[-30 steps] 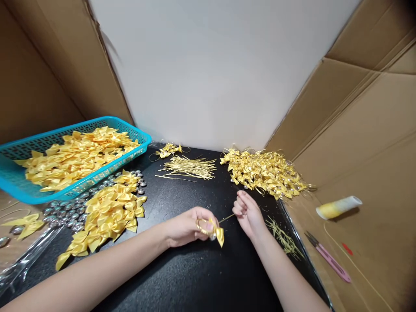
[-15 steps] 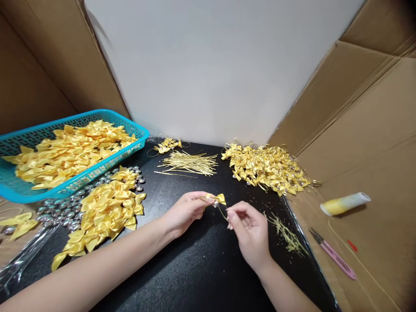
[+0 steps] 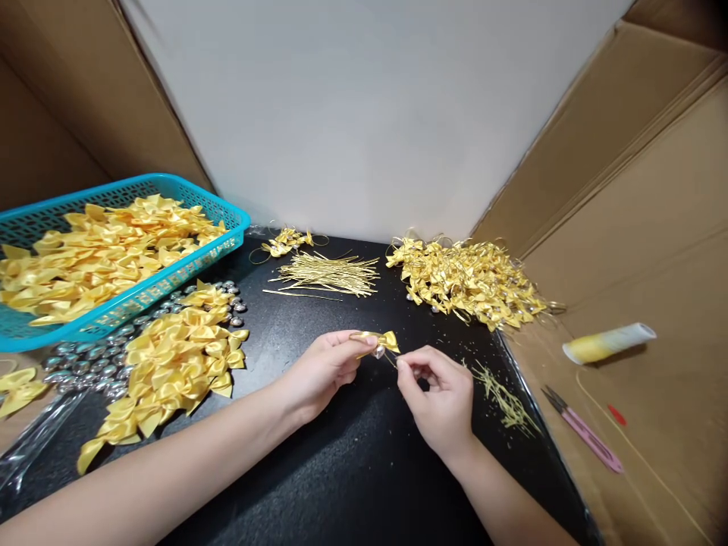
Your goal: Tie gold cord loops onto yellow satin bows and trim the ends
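I judge the satin bow (image 3: 390,340) light, slippery, best held mid-knot; my left hand (image 3: 325,370) pinches it, my right hand (image 3: 442,396) its gold cord (image 3: 390,359).

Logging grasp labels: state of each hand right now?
Left hand: closed, pinching a yellow bow.
Right hand: closed, fingertips pinching a thin gold cord by the bow.

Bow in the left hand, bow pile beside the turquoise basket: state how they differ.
The held bow is pinched in the left hand; the bow pile lies on the black tabletop. The held bow has gold cord and a shiny bead; the bow pile shows no cord. The held bow is single; the bow pile has many. Both are glossy yellow.
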A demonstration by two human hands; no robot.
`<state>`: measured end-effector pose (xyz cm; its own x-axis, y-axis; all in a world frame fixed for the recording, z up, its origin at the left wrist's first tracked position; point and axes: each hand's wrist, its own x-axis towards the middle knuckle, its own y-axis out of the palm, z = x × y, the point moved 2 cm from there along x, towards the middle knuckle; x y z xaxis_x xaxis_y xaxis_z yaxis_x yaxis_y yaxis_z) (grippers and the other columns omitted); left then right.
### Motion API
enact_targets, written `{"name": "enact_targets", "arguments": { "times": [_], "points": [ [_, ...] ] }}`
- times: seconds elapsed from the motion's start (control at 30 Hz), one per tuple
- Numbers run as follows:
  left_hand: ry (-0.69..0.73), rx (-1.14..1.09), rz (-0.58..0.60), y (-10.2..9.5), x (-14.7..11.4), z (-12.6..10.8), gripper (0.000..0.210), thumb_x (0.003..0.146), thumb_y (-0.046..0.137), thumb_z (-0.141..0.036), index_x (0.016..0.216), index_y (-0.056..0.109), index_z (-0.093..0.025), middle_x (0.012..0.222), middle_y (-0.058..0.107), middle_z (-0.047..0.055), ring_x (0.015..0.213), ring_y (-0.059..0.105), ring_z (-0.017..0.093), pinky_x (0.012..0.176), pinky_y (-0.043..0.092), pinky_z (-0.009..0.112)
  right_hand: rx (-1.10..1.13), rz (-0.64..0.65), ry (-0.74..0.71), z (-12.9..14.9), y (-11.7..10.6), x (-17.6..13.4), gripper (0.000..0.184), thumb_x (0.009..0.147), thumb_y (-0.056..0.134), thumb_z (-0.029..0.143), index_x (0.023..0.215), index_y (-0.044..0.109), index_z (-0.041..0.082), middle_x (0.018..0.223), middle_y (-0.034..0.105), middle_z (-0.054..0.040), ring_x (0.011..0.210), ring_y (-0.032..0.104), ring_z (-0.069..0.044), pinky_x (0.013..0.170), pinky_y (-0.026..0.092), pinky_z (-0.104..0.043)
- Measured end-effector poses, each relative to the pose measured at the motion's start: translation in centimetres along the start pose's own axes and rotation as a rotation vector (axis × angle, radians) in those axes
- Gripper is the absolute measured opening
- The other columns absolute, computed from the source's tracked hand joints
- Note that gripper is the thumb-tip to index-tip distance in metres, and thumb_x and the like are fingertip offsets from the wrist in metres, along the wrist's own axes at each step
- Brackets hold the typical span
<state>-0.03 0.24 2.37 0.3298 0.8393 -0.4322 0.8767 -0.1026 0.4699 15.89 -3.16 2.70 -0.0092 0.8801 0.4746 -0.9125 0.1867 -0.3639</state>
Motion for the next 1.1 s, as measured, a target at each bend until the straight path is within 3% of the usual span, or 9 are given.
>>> {"name": "enact_targets", "arguments": {
  "times": [0.5, 1.1],
  "points": [
    [0.009, 0.017, -0.022, 0.28, -0.23, -0.19, 0.018, 0.059, 0.076, -0.025, 0.059, 0.062, -0.015, 0.044, 0.033, -0.010, 0.044, 0.014, 0.005, 0.043, 0.008, 0.023, -0.026, 0.024, -0.033, 0.09, -0.12, 0.26, 0.015, 0.080, 0.058, 0.010, 0.068, 0.060, 0.018, 0.060, 0.057, 0.0018, 0.053, 0.051, -0.010, 0.052, 0.042, -0.023],
    [0.012, 0.022, 0.008, -0.06, -0.04, 0.38, 0.022, 0.062, 0.078, -0.031, 0.065, 0.064, -0.014, 0.044, 0.027, -0.012, 0.045, 0.011, 0.005, 0.043, 0.009, 0.022, -0.019, 0.007, -0.005, -0.19, -0.27, 0.25, 0.016, 0.078, 0.058, 0.008, 0.066, 0.059, 0.018, 0.058, 0.054, 0.0031, 0.051, 0.049, -0.009, 0.050, 0.040, -0.022]
  ]
}}
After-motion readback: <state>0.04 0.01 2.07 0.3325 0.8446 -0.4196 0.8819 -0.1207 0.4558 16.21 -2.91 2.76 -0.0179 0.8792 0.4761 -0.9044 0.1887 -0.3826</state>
